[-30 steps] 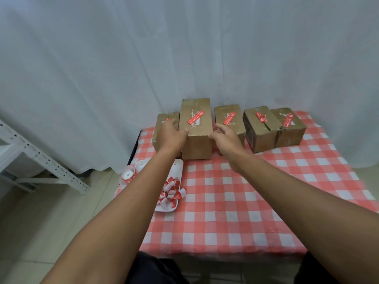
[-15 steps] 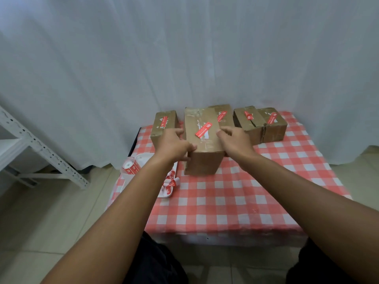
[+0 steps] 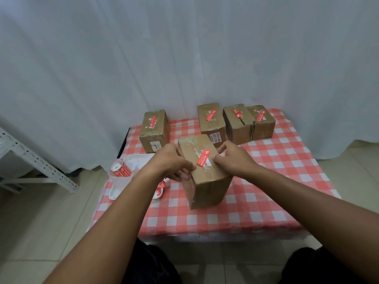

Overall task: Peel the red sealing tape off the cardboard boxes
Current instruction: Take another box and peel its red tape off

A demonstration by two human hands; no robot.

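both hands (image 3: 172,160) (image 3: 233,158) held the box (image 3: 205,181) near the desk (image 3: 266,201) front in a curled grip; next, pinching up its tape (image 3: 204,157) seemed due.

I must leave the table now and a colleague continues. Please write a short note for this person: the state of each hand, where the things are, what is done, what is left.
Left hand grips the left side of the near box. Right hand holds its right side, fingertips beside the red tape, which is not yet peeled.
Four boxes at the back keep their tape: left one, middle one, two on the right.
Peeled strips lie on the white tray.
Left: all five tapes.
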